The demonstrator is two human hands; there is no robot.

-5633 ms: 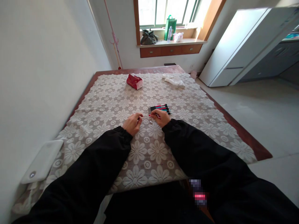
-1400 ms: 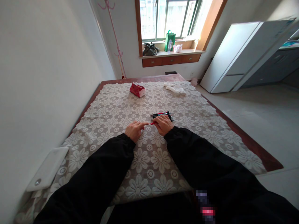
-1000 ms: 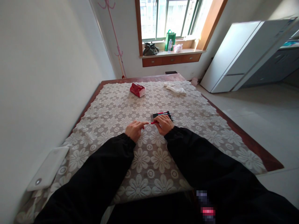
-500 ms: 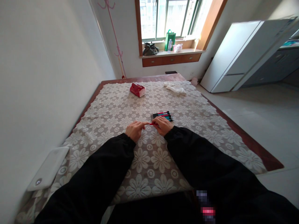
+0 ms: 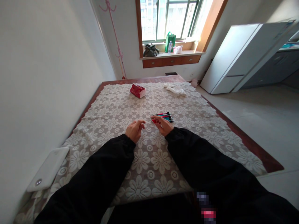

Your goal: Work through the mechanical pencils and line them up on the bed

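Observation:
A row of several pens (image 5: 166, 116), red and teal with black ends, lies on the lace-covered table (image 5: 112, 109). My right hand (image 5: 162, 125) rests against the row's near side and holds a red pen (image 5: 154, 121) with its fingers. My left hand (image 5: 135, 129) sits a little to the left, fingers loosely curled and holding nothing, apart from the red pen. Both arms wear black sleeves.
A red tissue pack (image 5: 137, 91) and a crumpled white cloth (image 5: 175, 89) lie at the table's far end. A white flat device (image 5: 48, 169) sits at the near left corner by the wall. A white cabinet (image 5: 243, 56) stands to the right.
My left hand has let go of the red pen's tip and drawn back to the left. My right hand has carried the pen toward the row.

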